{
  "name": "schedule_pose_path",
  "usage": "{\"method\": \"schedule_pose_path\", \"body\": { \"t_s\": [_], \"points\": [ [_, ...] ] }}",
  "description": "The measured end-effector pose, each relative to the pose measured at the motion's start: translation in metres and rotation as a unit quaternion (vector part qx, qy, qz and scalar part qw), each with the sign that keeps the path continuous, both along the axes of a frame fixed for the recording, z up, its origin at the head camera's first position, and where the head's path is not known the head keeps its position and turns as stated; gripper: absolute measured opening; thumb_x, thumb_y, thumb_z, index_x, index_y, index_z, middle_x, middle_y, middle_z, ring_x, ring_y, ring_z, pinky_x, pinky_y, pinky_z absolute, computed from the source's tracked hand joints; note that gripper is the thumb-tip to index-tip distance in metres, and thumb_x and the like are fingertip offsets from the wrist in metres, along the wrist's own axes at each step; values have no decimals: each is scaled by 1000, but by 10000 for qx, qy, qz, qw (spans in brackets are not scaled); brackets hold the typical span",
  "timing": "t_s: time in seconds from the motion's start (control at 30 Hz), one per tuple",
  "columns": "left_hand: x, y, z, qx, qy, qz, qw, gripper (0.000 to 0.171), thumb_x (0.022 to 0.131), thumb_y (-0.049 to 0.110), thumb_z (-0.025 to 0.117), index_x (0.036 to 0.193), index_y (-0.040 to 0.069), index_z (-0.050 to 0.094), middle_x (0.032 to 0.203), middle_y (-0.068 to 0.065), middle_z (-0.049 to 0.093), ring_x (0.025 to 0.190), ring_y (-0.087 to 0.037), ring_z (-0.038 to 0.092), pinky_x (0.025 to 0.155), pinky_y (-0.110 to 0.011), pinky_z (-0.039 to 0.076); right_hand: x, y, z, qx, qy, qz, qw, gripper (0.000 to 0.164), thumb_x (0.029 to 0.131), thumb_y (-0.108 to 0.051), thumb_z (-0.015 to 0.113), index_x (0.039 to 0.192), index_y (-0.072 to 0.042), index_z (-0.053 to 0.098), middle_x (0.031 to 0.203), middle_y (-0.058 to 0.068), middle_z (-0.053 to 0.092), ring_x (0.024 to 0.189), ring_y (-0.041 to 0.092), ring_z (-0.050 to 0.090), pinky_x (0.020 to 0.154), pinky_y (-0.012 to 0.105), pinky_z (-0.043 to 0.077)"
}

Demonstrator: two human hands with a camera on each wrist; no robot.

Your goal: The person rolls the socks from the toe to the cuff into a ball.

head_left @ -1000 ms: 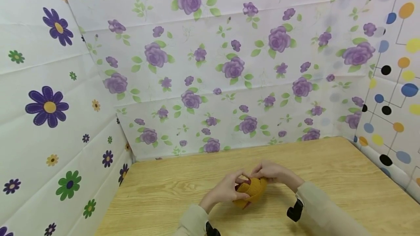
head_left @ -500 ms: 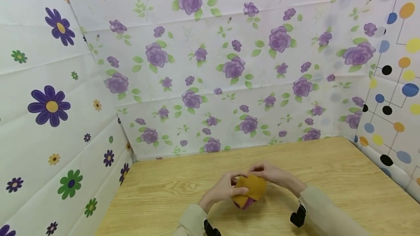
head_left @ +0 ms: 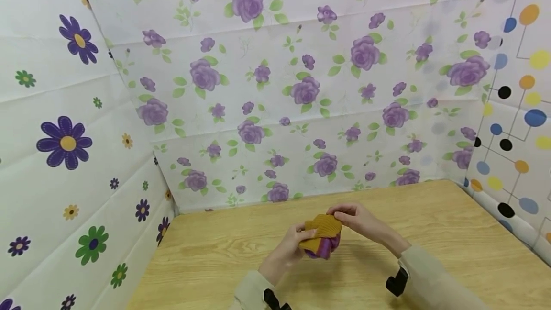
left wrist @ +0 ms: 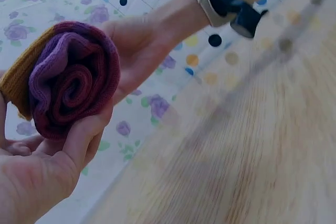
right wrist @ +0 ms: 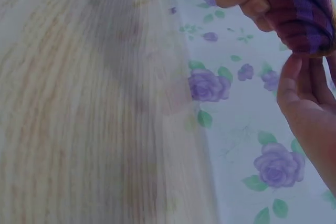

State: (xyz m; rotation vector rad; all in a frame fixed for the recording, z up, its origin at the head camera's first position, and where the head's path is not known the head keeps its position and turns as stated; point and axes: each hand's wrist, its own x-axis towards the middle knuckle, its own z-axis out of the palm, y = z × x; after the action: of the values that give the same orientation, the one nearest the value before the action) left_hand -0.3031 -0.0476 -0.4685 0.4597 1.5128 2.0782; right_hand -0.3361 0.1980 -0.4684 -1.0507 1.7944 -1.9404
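Rolled-up knitted socks (head_left: pixel 324 226), mustard with ribbing on top and striped purple and burgundy below, are held over the table in the head view. My left hand (head_left: pixel 285 249) grips the roll from the left, thumb across the mustard part. With its fingertips, my right hand (head_left: pixel 360 221) pinches the far right edge. The left wrist view looks onto the spiral end of the socks (left wrist: pixel 73 85), a mustard flap lying along one side. In the right wrist view, the right hand's fingertips (right wrist: pixel 300 66) meet one end of the striped roll.
A wood-grain table (head_left: pixel 224 252) lies beneath both hands. Behind it hangs a sheet printed with purple roses (head_left: pixel 275 109). Other patterned sheets close off the left and right sides. Each wrist wears a black camera mount, such as the right one (head_left: pixel 397 282).
Both hands have raised and turned the socks, bringing the ribbed mustard part on top and more purple stripes into view below. The right hand has shifted to the far right edge.
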Motion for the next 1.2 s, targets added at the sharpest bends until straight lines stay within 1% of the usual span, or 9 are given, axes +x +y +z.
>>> {"method": "schedule_pose_path", "body": {
  "t_s": [0.1, 0.23, 0.4, 0.57, 0.67, 0.77, 0.97, 1.07, 1.2],
  "points": [
    [5, 4, 0, 127, -173, -138, 9997, 16, 92, 12, 50, 103, 10, 61, 88, 3, 66, 74, -5, 63, 62, -20, 54, 0, 3, 6, 260, 85, 442, 9986, 26, 104, -5, 36, 123, 6, 50, 115, 5, 60, 99, 12, 61, 81, 27, 54],
    [13, 8, 2, 288, -450, -171, 9984, 16, 90, 12, 49, 95, 15, 64, 86, 5, 66, 75, -5, 63, 64, -21, 54, 0, 6, 17, 880, 769, 597, 9914, 17, 104, -6, 35, 110, 3, 48, 93, 6, 51, 78, 9, 51, 66, 27, 48],
    [14, 13, 4, 435, -978, 220, 9940, 17, 90, 13, 51, 104, 8, 60, 94, -2, 63, 83, -11, 64, 69, -24, 55, 0, 4, 22, 1281, 1308, 82, 9831, 14, 105, -10, 38, 97, -1, 45, 82, 14, 40, 70, 15, 42, 63, 31, 41],
    [11, 17, 5, 539, -1520, 792, 9837, 46, 90, 18, 58, 130, -2, 42, 109, -12, 54, 94, -19, 61, 77, -30, 56, -2, 2, 11, 1015, 1193, -596, 9859, 15, 106, -12, 36, 102, 0, 45, 96, 10, 49, 81, 12, 52, 72, 31, 47],
    [8, 18, 5, 528, -1569, 1067, 9804, 55, 90, 18, 59, 136, -4, 38, 113, -14, 53, 97, -21, 61, 84, -36, 56, -6, 2, 5, 520, 1066, -739, 9902, 16, 106, -10, 34, 101, 3, 41, 105, 10, 49, 92, 13, 56, 82, 32, 50],
    [5, 17, 6, 687, -1650, 1296, 9753, 60, 89, 17, 61, 140, -4, 36, 118, -17, 52, 102, -24, 61, 91, -43, 53, -9, 3, 2, 85, 964, -740, 9926, 16, 106, -8, 32, 97, 5, 36, 95, 9, 44, 85, 19, 52, 80, 32, 49],
    [-3, 14, 10, 1348, -1469, 1891, 9615, 61, 92, 16, 59, 142, -3, 32, 117, -14, 54, 98, -21, 65, 83, -37, 57, -7, -2, -4, 352, 1080, -749, 9907, 14, 105, -8, 35, 96, 2, 38, 77, 13, 35, 66, 25, 34, 61, 33, 36],
    [-7, 14, 11, 1521, -1273, 2134, 9566, 56, 93, 16, 57, 140, -5, 35, 110, -10, 59, 93, -18, 67, 76, -32, 58, 1, -11, -4, 881, 1376, -1107, 9803, 13, 104, -11, 42, 102, -2, 51, 80, 10, 49, 66, 14, 46, 63, 29, 43],
    [-9, 16, 13, 1602, -1176, 2550, 9463, 55, 93, 16, 60, 137, -7, 38, 106, -9, 59, 90, -17, 68, 74, -29, 58, 11, -26, -1, 1234, 2046, -1656, 9568, 11, 98, -10, 55, 105, -12, 63, 98, 10, 64, 86, 9, 60, 77, 29, 50]
  ]
}}
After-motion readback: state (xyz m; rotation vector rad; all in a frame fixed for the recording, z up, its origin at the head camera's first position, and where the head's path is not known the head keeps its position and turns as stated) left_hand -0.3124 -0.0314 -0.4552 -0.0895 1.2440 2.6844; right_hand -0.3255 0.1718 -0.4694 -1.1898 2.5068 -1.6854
